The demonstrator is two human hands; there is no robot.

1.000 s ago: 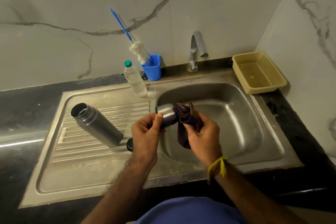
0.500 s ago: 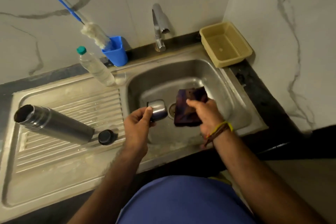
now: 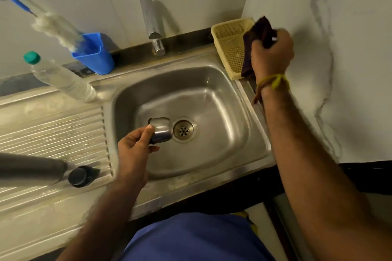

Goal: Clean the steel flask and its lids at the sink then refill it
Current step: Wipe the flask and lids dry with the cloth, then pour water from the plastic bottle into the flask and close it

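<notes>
My left hand [image 3: 132,150] grips a small steel cup lid [image 3: 160,130] over the sink basin [image 3: 222,116], just left of the drain. My right hand [image 3: 272,57] holds a dark purple cloth [image 3: 257,34] up over the beige plastic basket [image 3: 230,46] at the sink's back right corner. The steel flask [image 3: 29,168] lies on its side on the ribbed drainboard [image 3: 53,129] at the left edge of view. A small black inner lid [image 3: 79,176] sits beside the flask's end.
A chrome tap [image 3: 151,21] stands behind the basin. A blue holder [image 3: 93,55] with a blue-handled bottle brush [image 3: 53,27] and a clear plastic bottle [image 3: 61,78] with a green cap stand at the back left. Marble walls close in behind and on the right.
My right hand has lifted the cloth out of the basin and carried it up and right over the beige basket. My left hand still holds the steel cup lid above the basin.
</notes>
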